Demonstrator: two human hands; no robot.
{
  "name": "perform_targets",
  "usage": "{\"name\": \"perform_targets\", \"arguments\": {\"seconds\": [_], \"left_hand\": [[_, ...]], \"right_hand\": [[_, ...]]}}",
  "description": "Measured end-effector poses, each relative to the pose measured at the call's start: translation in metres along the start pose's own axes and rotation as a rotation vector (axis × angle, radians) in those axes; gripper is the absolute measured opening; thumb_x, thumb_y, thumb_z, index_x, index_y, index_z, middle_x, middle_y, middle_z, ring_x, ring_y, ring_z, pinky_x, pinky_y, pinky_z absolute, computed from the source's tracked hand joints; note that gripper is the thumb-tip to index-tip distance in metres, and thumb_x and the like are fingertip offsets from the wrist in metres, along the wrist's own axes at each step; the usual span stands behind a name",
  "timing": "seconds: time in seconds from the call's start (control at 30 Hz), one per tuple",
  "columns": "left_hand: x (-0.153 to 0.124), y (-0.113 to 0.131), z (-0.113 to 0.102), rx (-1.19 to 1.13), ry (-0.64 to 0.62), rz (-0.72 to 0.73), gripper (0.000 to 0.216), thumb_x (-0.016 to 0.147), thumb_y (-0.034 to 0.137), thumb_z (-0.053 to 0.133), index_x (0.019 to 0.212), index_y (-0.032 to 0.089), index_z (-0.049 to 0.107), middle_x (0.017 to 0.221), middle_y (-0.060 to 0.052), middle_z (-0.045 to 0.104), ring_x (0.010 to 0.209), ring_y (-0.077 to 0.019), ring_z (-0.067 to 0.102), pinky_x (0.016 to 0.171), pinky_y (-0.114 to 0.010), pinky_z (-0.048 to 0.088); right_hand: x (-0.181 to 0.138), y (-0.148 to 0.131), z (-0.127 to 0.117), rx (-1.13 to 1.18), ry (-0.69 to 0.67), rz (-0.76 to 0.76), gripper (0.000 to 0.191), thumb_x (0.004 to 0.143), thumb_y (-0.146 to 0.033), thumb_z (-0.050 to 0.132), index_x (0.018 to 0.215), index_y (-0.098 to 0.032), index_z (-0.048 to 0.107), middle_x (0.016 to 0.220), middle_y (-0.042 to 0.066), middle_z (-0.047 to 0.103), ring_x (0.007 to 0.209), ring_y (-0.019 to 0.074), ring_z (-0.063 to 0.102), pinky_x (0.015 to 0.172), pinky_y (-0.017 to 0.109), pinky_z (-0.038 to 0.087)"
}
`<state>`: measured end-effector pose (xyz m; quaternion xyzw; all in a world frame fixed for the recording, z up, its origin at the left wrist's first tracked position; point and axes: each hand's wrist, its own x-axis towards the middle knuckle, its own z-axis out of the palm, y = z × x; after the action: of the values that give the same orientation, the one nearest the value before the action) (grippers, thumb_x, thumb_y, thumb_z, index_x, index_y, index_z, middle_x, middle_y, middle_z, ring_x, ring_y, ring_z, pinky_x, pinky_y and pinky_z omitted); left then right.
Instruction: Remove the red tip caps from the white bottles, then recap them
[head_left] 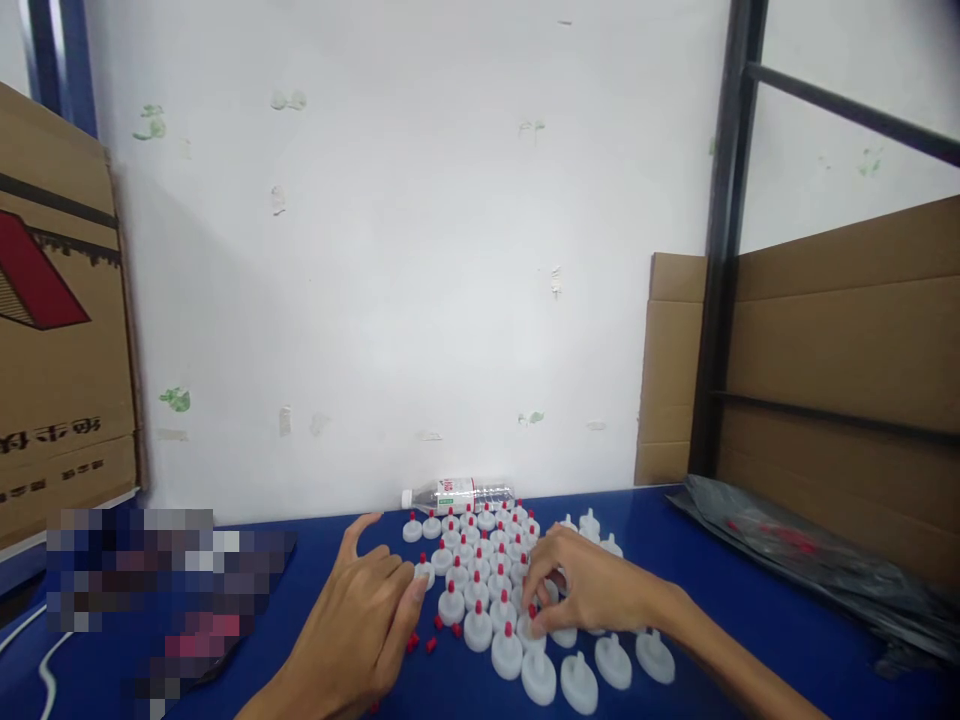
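Several white round caps with red tips (480, 575) stand in rows on the blue table (712, 580). My right hand (592, 585) reaches in from the right, its fingers pinched on a small red tip (532, 610) over a white cap at the front of the rows. My left hand (367, 615) rests on the table left of the caps, fingers curled loosely, thumb raised, fingertips near a white cap (424, 572). A few loose red tips (431, 645) lie by its fingers. Plain white caps (577, 680) without tips sit in front of my right wrist.
A clear plastic bottle (461, 494) lies on its side behind the caps by the white wall. A dark plastic bag (817, 560) lies at the right. Cardboard boxes (60, 330) stand left and right. A white cable (45, 670) runs at the lower left.
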<state>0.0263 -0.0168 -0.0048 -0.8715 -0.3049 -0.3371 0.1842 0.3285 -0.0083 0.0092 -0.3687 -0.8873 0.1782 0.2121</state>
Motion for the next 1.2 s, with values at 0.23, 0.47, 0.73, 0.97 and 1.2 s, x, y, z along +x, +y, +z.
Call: {"name": "perform_targets", "arguments": {"seconds": [0.23,0.47,0.73,0.97,1.2], "left_hand": [[0.001,0.009,-0.006,-0.110,0.074,0.025,0.028,0.096,0.012,0.031,0.077,0.020,0.050,0.076,-0.003,0.055,0.081,-0.0226,0.051,0.088,-0.049,0.034],[0.001,0.030,0.007,-0.101,0.148,0.059,0.016,0.093,0.011,0.041,0.088,0.020,0.054,0.083,-0.006,0.060,0.083,-0.0244,0.050,0.076,-0.041,0.037],[0.001,0.047,0.014,0.074,0.063,0.142,0.012,0.098,0.021,0.047,0.088,0.021,0.055,0.081,-0.006,0.065,0.076,-0.0241,0.055,0.071,-0.038,0.041],[0.005,0.043,0.007,0.055,0.003,0.089,0.018,0.099,0.014,0.038,0.091,0.019,0.053,0.084,-0.007,0.065,0.075,-0.0237,0.054,0.069,-0.038,0.039],[0.006,0.041,0.011,0.123,0.034,0.189,0.023,0.099,0.012,0.036,0.083,0.020,0.050,0.075,-0.004,0.062,0.066,-0.0215,0.050,0.066,-0.037,0.036]], "right_hand": [[0.002,-0.003,-0.007,0.039,0.338,0.046,0.025,0.102,-0.045,0.051,0.100,-0.024,0.063,0.105,0.004,0.074,0.086,0.0184,0.068,0.076,0.029,0.050],[0.002,-0.021,0.017,-0.211,0.382,-0.229,0.005,0.099,-0.020,0.053,0.102,-0.023,0.057,0.110,0.008,0.069,0.105,0.0215,0.064,0.089,0.035,0.051],[0.002,-0.057,0.046,-0.376,0.413,-0.516,0.011,0.093,-0.014,0.057,0.102,-0.019,0.060,0.093,0.007,0.071,0.077,0.0191,0.063,0.072,0.031,0.053],[0.004,-0.054,0.050,-0.299,0.446,-0.497,0.023,0.097,-0.031,0.064,0.116,-0.019,0.059,0.100,0.007,0.074,0.085,0.0201,0.066,0.080,0.031,0.052],[0.004,-0.053,0.046,-0.361,0.457,-0.521,0.024,0.096,-0.040,0.065,0.109,-0.019,0.062,0.094,0.005,0.076,0.079,0.0193,0.067,0.078,0.035,0.048]]}}
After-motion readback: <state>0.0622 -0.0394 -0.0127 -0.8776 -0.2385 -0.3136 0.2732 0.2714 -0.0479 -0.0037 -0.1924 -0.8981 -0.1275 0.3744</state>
